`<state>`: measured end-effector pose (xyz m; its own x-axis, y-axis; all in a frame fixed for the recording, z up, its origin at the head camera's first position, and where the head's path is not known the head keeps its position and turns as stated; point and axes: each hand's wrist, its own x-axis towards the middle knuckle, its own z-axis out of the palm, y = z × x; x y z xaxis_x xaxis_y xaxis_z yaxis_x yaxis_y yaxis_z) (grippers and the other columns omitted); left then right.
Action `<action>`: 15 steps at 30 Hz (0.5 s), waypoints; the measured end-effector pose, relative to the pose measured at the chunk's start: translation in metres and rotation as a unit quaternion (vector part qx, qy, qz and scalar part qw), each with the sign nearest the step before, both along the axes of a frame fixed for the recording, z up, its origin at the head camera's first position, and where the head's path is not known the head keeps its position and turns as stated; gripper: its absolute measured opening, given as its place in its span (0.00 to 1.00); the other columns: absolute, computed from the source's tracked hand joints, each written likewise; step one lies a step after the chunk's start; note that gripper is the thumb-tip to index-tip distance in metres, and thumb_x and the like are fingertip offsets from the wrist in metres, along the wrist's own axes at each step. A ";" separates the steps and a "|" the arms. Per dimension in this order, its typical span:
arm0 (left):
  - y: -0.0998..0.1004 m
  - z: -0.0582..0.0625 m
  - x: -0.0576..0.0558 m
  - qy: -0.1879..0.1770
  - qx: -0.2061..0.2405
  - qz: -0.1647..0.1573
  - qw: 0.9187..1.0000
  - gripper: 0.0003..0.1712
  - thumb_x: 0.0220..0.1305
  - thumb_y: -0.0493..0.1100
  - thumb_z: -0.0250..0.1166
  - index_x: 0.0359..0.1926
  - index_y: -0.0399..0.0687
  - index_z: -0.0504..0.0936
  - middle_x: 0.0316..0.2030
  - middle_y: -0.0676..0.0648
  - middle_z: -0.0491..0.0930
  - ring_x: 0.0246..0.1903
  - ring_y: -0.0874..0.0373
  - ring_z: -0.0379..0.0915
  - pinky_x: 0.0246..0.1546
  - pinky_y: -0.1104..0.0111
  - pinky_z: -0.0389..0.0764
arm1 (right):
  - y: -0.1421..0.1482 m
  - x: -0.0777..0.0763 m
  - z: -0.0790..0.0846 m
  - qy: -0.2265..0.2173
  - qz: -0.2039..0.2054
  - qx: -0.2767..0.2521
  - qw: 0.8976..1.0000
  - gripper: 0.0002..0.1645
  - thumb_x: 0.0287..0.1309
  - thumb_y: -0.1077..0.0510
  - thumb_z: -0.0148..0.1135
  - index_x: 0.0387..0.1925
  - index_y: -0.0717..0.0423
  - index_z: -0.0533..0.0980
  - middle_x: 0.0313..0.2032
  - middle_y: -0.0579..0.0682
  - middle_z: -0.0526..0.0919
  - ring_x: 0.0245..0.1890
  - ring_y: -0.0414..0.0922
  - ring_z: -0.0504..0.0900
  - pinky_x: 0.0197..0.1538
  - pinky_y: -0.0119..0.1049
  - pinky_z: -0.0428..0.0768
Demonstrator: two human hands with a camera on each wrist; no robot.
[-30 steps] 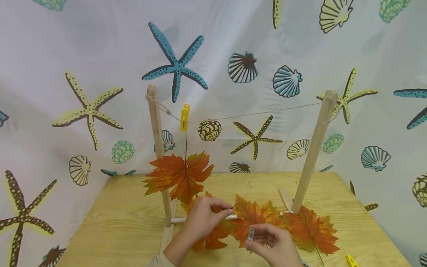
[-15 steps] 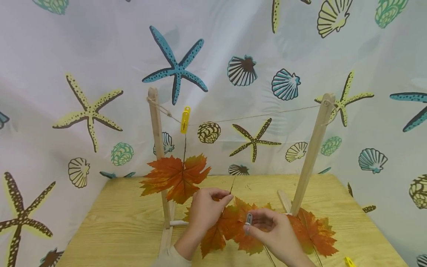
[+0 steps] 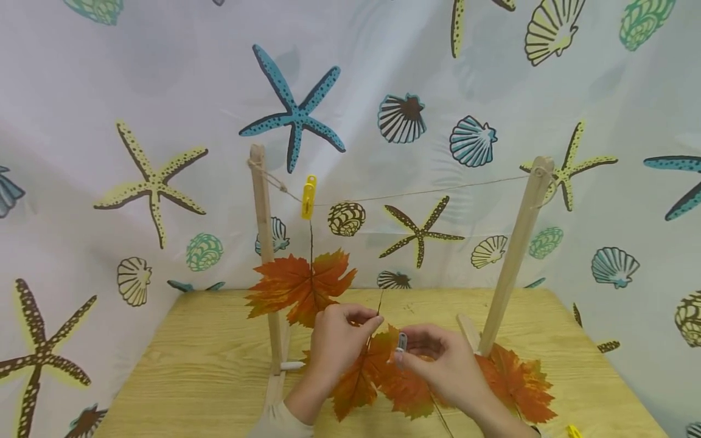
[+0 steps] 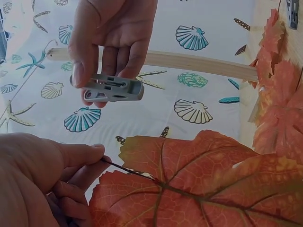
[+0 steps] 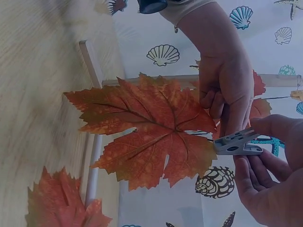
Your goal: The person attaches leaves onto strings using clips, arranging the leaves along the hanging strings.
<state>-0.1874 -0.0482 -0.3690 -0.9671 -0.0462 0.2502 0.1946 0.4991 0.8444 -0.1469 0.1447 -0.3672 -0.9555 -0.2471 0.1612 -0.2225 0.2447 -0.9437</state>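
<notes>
My left hand pinches the thin dark stem of an orange-red artificial maple leaf between thumb and fingertips; the leaf hangs below, stem end pointing up. To its right, my right hand grips a grey clothespin between thumb and fingers, close to the leaf in the head view. Up on a twine line, a yellow clothespin holds another maple leaf by its stem, near the left post. The right wrist view shows the held leaf's veined face, with the grey clothespin overlapping its stem side.
Two wooden posts, a left one and a right one, carry the twine above a wooden table. More maple leaves lie around the frame's base. A yellow clothespin lies at the front right. A patterned curtain hangs behind.
My left hand has drawn the leaf's stem upright, raising the leaf off the others. My right hand has moved up and left with the grey clothespin, nearer the left hand.
</notes>
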 end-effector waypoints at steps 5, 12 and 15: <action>-0.008 0.011 0.003 0.011 0.002 -0.024 1.000 0.04 0.58 0.48 0.74 0.32 0.54 0.92 0.28 0.54 0.88 0.26 0.64 0.78 0.26 0.68 0.77 | -0.004 -0.009 0.008 0.037 0.025 0.018 0.999 0.23 0.58 0.56 0.72 0.53 0.62 0.80 0.47 0.62 0.86 0.44 0.43 0.86 0.51 0.34 0.83; -0.012 0.023 0.004 0.006 0.004 -0.030 1.000 0.04 0.58 0.47 0.75 0.31 0.54 0.92 0.28 0.54 0.88 0.26 0.64 0.80 0.28 0.66 0.80 | -0.006 -0.016 0.021 0.070 0.034 0.062 0.995 0.23 0.60 0.54 0.70 0.54 0.61 0.80 0.45 0.55 0.87 0.45 0.44 0.86 0.50 0.30 0.82; -0.015 0.030 0.004 0.012 0.005 -0.028 1.000 0.04 0.58 0.47 0.75 0.31 0.54 0.92 0.29 0.53 0.89 0.28 0.64 0.81 0.29 0.66 0.80 | -0.008 -0.018 0.028 0.075 0.033 0.073 0.994 0.23 0.62 0.54 0.69 0.55 0.61 0.79 0.45 0.55 0.87 0.45 0.44 0.87 0.50 0.31 0.83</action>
